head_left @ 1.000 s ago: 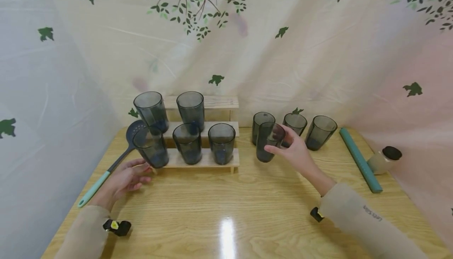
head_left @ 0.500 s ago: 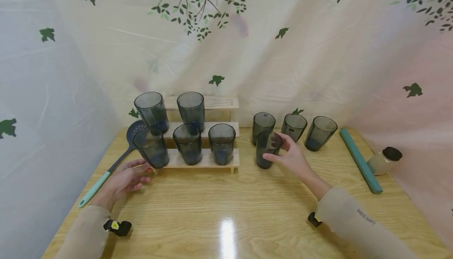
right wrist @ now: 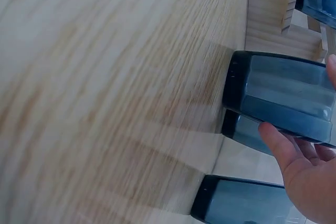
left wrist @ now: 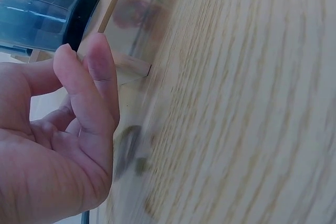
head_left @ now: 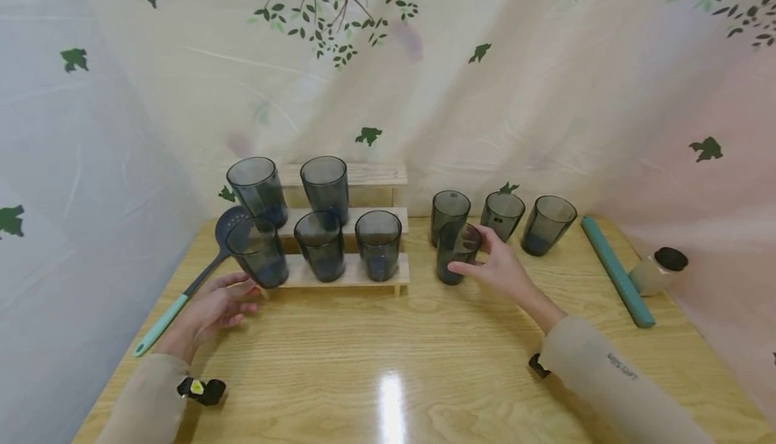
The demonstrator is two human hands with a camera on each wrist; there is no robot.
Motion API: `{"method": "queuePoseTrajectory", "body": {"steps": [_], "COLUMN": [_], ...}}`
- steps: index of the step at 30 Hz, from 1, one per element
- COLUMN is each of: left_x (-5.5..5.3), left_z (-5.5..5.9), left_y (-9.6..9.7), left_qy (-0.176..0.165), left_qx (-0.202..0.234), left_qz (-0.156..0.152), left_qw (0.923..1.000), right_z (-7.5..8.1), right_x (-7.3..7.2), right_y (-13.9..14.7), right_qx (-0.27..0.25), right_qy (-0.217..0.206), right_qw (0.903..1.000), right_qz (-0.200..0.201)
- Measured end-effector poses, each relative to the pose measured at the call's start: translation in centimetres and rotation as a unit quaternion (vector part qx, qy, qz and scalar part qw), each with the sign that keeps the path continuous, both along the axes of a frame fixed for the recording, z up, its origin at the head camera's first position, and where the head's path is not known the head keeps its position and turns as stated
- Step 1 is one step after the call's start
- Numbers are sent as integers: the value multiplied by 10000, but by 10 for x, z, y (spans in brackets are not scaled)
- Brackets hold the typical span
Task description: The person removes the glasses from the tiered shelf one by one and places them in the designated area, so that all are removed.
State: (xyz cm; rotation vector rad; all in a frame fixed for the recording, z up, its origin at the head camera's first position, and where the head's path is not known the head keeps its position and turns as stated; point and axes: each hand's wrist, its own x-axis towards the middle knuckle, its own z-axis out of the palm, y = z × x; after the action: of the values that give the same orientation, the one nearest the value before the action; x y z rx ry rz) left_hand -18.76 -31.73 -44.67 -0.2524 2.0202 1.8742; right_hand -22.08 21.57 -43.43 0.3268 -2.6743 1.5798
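My right hand point(head_left: 500, 270) grips a dark smoky drinking glass point(head_left: 455, 255), thumb on the near side and fingers behind it. The glass is upright, its base close to the tabletop, right of a stepped wooden rack point(head_left: 376, 174). In the right wrist view, the fingers beyond the held glass point(right wrist: 283, 93) are partly hidden. My left hand point(head_left: 215, 308) is by the rack's lower left corner, fingers loosely bent, fingertips right under a tumbler point(head_left: 259, 255) on the lowest step. Two more glasses point(head_left: 321, 248) share that step; another two point(head_left: 325, 191) stand on the middle step.
Three similar glasses point(head_left: 548, 225) stand along the back right of the wooden table point(head_left: 327, 363). A slotted skimmer point(head_left: 206, 275) lies at left. Farther right are a green rod point(head_left: 617, 272) and a jar with a black lid point(head_left: 657, 272). A printed cloth hangs behind.
My right hand has brought the glass down and slightly toward me, then stays almost still. My left hand keeps its place by the rack. The head view shifts slightly.
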Motion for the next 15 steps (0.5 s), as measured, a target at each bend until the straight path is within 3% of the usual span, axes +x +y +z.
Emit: {"method": "queuePoseTrajectory", "body": {"steps": [15], "left_x": [2], "left_z": [1], "left_y": [0], "left_qy": [-9], "left_qx": [5], "left_qz": [-2], "left_qw": [10000], "right_z": [-2], "right_x": [-1], "right_y": [-3], "right_qx": [-2], "right_qy": [125], "right_qw": [9999], "right_qz": [-52]}}
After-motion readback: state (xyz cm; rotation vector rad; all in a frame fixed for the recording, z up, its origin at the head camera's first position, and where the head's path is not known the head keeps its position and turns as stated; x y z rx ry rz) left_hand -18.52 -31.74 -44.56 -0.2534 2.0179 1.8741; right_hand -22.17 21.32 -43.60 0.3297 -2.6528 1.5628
